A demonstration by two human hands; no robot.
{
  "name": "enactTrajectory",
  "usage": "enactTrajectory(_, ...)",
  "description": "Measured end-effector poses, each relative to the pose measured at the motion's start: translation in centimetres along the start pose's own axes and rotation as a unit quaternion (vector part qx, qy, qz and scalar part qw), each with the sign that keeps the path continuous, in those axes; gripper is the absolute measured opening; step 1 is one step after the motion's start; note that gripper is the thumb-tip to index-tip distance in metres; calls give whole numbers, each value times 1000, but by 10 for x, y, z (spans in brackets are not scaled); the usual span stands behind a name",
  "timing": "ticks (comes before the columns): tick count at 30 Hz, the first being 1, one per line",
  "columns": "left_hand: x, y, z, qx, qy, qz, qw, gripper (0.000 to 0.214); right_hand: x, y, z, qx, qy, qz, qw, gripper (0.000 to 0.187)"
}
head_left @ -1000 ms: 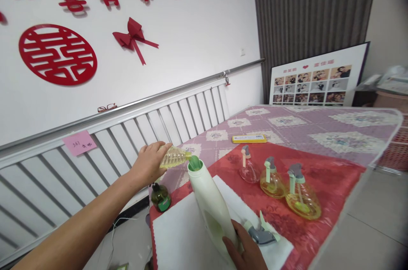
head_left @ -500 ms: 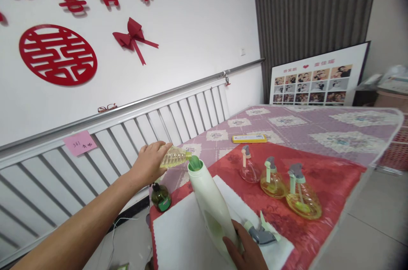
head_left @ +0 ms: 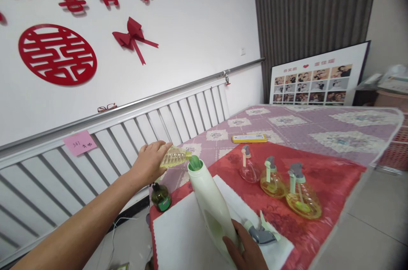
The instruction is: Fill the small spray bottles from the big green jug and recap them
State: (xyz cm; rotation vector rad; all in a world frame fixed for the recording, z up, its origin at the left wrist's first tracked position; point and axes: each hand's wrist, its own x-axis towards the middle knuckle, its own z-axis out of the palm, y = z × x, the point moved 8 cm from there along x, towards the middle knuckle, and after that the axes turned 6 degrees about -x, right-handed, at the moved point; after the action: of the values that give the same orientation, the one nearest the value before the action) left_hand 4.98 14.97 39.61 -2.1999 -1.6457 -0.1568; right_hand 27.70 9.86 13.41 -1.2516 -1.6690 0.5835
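Note:
My left hand (head_left: 149,165) is closed round a small clear ribbed bottle of yellowish liquid (head_left: 176,157), tipped on its side with its mouth at a green funnel (head_left: 194,162). The funnel sits in the neck of a tall white bottle (head_left: 212,207), which leans on a white cloth (head_left: 178,236). My right hand (head_left: 246,251) grips the lower part of that white bottle at the bottom of the view. A loose grey-green spray head (head_left: 260,232) lies on the cloth just beside my right hand.
Three round spray bottles (head_left: 249,170) (head_left: 272,178) (head_left: 301,198) stand in a row on the red cloth (head_left: 331,181). A dark green bottle (head_left: 160,196) stands at the table corner. A yellow flat box (head_left: 249,138) lies behind. White slatted railing is at left, a photo board behind.

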Motion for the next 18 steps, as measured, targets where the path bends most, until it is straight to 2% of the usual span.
enactTrajectory(5,0,1,0,1,0,2,1000,76,1,1,3,8,-13,-7,1000,34)
enactTrajectory(18,1,1,0,6,-2,0,1000,75,0,1,1,0,0,-8,1000,35)
